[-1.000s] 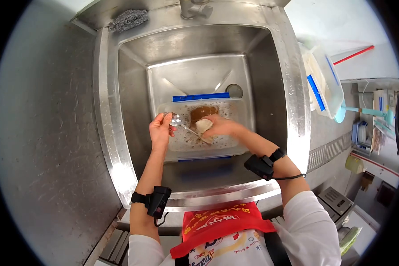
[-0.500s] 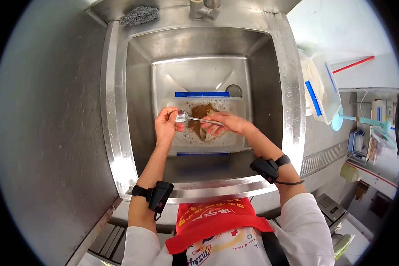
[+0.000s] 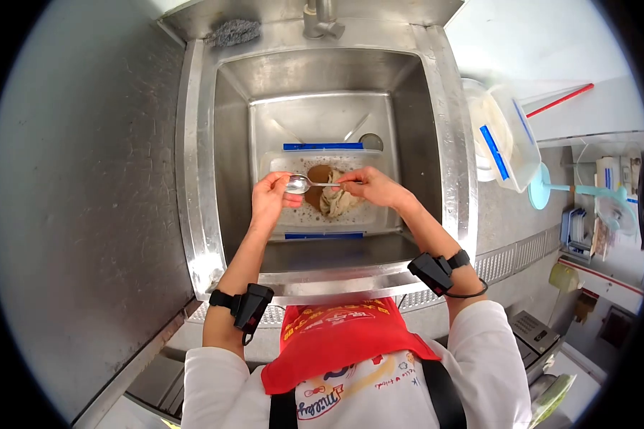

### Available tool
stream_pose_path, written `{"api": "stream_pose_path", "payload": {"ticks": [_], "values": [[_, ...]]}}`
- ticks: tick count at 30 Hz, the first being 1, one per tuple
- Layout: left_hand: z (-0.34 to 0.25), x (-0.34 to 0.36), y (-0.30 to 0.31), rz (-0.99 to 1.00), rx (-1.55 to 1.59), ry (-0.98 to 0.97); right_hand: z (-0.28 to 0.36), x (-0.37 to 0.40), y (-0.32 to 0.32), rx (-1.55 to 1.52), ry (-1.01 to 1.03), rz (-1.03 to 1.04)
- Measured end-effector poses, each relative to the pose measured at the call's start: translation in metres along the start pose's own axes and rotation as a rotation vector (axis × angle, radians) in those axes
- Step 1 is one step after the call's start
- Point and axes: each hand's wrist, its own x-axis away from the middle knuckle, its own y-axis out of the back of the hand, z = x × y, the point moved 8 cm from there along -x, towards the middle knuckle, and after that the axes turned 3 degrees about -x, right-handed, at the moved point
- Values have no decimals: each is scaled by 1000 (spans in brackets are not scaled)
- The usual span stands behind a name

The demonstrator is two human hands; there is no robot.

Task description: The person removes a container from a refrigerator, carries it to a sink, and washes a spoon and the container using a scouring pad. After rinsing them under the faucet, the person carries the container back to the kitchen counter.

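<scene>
Since the frame one second ago, the spoon (image 3: 315,184) has swung from a downward slant to a level position, and the right hand (image 3: 371,187) has risen from the tub floor to the spoon's handle end.

1. Far left: a grey worktop (image 3: 86,214) borders the steel sink (image 3: 192,179). A steel scouring pad (image 3: 236,31) lies on the sink's back ledge, left of the tap (image 3: 320,20).

2. Left hand (image 3: 269,199): it is raised over the left part of the tub. Thumb and fingers are closed in a pinch on the spoon's bowl, which faces upward at the fingertips. A black wrist unit (image 3: 250,306) is strapped on the forearm below.

3. Spoon: it spans the gap between both hands, horizontal, above the tub and clear of the water. The bowl is at the left, the handle at the right.

4. Cloth (image 3: 335,203): a pale crumpled cloth sits just below the spoon handle, next to the right fingertips. Whether the right hand grips it cannot be determined.

5. Tub (image 3: 322,146): a clear plastic tub with blue edge strips stands on the sink floor under both hands. It contains brown water (image 3: 318,174) with foam. The drain (image 3: 370,141) is behind its right rear corner.

6. Right hand: thumb and forefinger are closed in a pinch on the end of the spoon handle; the remaining fingers curl downward toward the cloth.

7. Far right: a clear box (image 3: 504,139) with a blue clasp stands on the worktop beyond the sink rim, well apart from both hands.
</scene>
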Motion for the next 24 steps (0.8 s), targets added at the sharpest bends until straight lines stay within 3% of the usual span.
{"api": "stream_pose_path", "payload": {"ticks": [5, 9, 14, 21, 24], "values": [[2, -4, 4, 21, -118, -37, 0, 2, 0, -13, -49, -17], [3, 5, -7, 2, 222, -59, -4, -6, -11, -349, 81, 27], [15, 9, -28, 9, 553, 18, -5, -17, -36, -440, -31, 3], [12, 9, -21, -9, 499, 40, -11, -23, -72, -746, -101, 144], [12, 11, -33, 30, 501, -39, -1, -28, -71, -749, -63, -43]]}}
